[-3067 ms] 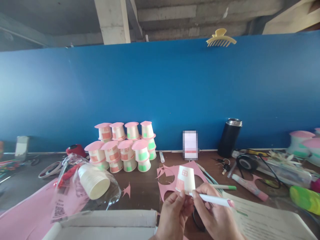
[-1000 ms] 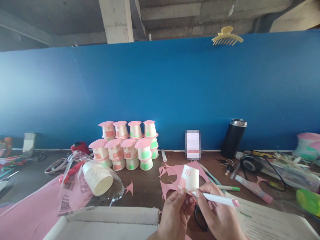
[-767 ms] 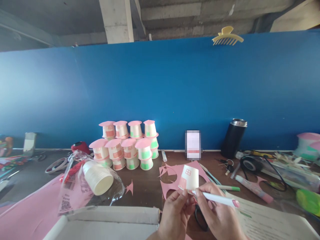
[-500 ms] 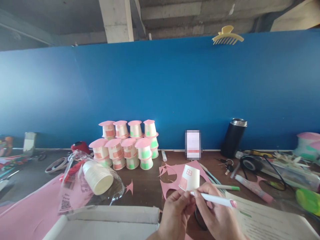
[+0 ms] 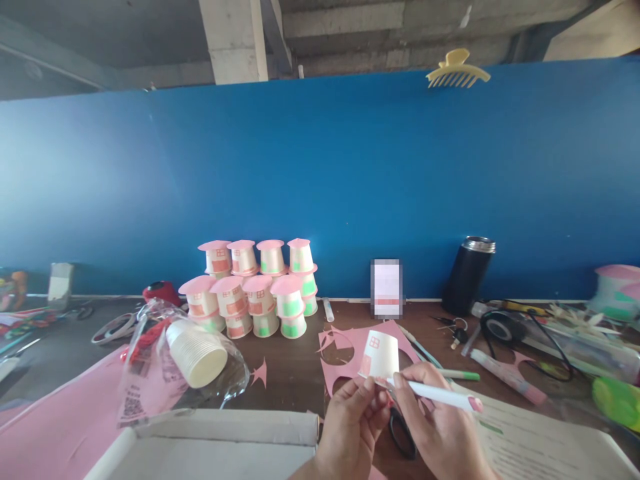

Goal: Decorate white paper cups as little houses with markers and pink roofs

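My left hand [image 5: 353,427] pinches the rim of an upside-down white paper cup [image 5: 381,355] with a pink window and door drawn on it. My right hand [image 5: 434,433] grips a white marker with a pink cap [image 5: 440,396], its tip at the cup's lower edge. Both hands are low in the middle of the view, above a pink paper sheet with round holes cut out [image 5: 350,353].
Decorated cups with pink roofs [image 5: 255,287] are stacked by the blue wall. A bag with a sleeve of plain cups [image 5: 193,353] lies at left, a white cardboard box [image 5: 215,443] in front. A black flask [image 5: 467,275], tape roll [image 5: 495,327], pens and scissors [image 5: 400,433] lie at right.
The cup has turned slightly in my left hand, and the marker tip has stayed at its lower edge. The view has shifted a little.
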`<move>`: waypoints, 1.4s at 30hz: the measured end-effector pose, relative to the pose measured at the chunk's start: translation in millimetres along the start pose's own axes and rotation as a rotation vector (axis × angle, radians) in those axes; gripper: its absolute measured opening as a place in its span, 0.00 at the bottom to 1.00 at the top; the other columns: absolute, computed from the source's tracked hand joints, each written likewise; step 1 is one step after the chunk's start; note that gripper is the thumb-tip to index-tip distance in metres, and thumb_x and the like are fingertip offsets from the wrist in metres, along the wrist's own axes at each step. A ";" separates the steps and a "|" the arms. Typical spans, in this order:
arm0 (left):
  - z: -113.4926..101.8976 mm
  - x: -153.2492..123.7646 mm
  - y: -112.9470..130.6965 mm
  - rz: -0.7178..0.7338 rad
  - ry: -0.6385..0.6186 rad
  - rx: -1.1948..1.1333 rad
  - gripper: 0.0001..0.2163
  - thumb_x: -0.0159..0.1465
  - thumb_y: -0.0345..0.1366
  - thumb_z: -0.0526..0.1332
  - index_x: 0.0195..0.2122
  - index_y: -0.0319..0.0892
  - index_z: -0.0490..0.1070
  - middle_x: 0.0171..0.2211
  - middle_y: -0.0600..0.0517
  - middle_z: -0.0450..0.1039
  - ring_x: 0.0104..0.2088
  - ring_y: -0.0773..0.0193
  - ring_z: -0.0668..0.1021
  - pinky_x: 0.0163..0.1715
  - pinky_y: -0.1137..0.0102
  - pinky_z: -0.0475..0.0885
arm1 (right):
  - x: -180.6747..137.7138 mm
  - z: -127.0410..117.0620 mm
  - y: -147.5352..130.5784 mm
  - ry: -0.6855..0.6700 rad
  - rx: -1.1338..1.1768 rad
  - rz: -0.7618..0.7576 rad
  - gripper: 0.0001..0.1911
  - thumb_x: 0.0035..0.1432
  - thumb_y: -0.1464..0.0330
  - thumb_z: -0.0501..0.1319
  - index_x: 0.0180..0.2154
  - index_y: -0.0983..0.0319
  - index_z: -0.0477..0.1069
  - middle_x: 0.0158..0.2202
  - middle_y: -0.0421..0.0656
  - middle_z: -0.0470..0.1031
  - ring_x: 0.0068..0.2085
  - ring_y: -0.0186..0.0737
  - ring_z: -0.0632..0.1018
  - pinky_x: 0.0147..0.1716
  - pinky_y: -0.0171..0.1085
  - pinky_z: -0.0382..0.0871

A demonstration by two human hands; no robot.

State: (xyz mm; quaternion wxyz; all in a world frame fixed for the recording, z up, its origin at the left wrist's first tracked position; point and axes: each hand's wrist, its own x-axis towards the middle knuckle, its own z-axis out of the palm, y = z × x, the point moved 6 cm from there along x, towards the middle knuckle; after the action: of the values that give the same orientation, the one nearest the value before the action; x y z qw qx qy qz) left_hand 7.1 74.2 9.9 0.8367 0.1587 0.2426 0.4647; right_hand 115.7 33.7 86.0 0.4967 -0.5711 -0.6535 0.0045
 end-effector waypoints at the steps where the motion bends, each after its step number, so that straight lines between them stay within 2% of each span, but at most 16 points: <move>1: -0.1 -0.1 0.0 -0.002 0.001 0.000 0.10 0.53 0.33 0.72 0.28 0.33 0.74 0.25 0.48 0.75 0.26 0.71 0.77 0.28 0.79 0.73 | 0.0 0.7 0.2 -0.005 0.003 -0.004 0.12 0.64 0.62 0.55 0.28 0.57 0.65 0.19 0.35 0.69 0.17 0.33 0.68 0.18 0.32 0.62; 4: 0.0 0.0 -0.1 -0.002 0.000 -0.002 0.10 0.53 0.33 0.72 0.27 0.33 0.74 0.25 0.48 0.75 0.26 0.71 0.77 0.28 0.79 0.73 | 0.1 2.1 0.0 -0.016 -0.008 -0.023 0.13 0.64 0.62 0.55 0.27 0.57 0.64 0.21 0.36 0.69 0.19 0.33 0.70 0.19 0.32 0.63; 9: 0.7 0.5 -0.4 0.002 0.005 -0.007 0.09 0.53 0.33 0.72 0.27 0.34 0.73 0.25 0.49 0.75 0.26 0.71 0.77 0.27 0.79 0.72 | 0.4 -0.7 -1.9 0.005 -0.032 -0.021 0.13 0.64 0.61 0.55 0.27 0.57 0.65 0.19 0.35 0.68 0.16 0.32 0.67 0.17 0.32 0.62; 18: 2.2 -0.9 2.3 0.006 0.022 -0.087 0.07 0.53 0.29 0.72 0.26 0.34 0.74 0.25 0.50 0.75 0.27 0.71 0.77 0.30 0.78 0.74 | 3.5 -6.9 -8.9 0.064 -0.024 0.014 0.14 0.63 0.60 0.56 0.25 0.55 0.65 0.13 0.33 0.59 0.13 0.34 0.63 0.12 0.34 0.56; 28: 1.9 -1.1 1.0 -0.018 0.019 -0.084 0.05 0.56 0.29 0.69 0.28 0.34 0.74 0.25 0.50 0.75 0.26 0.71 0.77 0.28 0.78 0.73 | 0.4 -1.1 1.7 0.021 0.006 0.029 0.11 0.63 0.61 0.56 0.28 0.56 0.65 0.17 0.34 0.64 0.16 0.33 0.66 0.14 0.33 0.59; 38: 2.6 -0.8 2.3 -0.018 0.029 -0.075 0.05 0.59 0.28 0.66 0.28 0.33 0.73 0.24 0.49 0.75 0.25 0.72 0.77 0.27 0.79 0.73 | 1.8 -2.1 -1.4 0.010 -0.016 0.015 0.13 0.63 0.61 0.56 0.27 0.56 0.65 0.15 0.33 0.62 0.15 0.34 0.65 0.15 0.33 0.59; 42: 1.6 -1.1 1.4 -0.019 0.040 -0.082 0.04 0.59 0.27 0.66 0.28 0.33 0.72 0.24 0.49 0.75 0.25 0.71 0.77 0.26 0.79 0.73 | 2.3 -2.0 -1.3 0.020 -0.009 0.017 0.12 0.63 0.61 0.56 0.27 0.56 0.66 0.17 0.34 0.63 0.16 0.33 0.65 0.16 0.33 0.59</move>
State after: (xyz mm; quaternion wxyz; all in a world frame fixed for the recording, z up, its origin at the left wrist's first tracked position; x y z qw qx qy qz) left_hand 6.5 73.9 12.2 0.8419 0.1124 0.2413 0.4694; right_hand 116.4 33.9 89.3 0.5006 -0.5789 -0.6437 0.0002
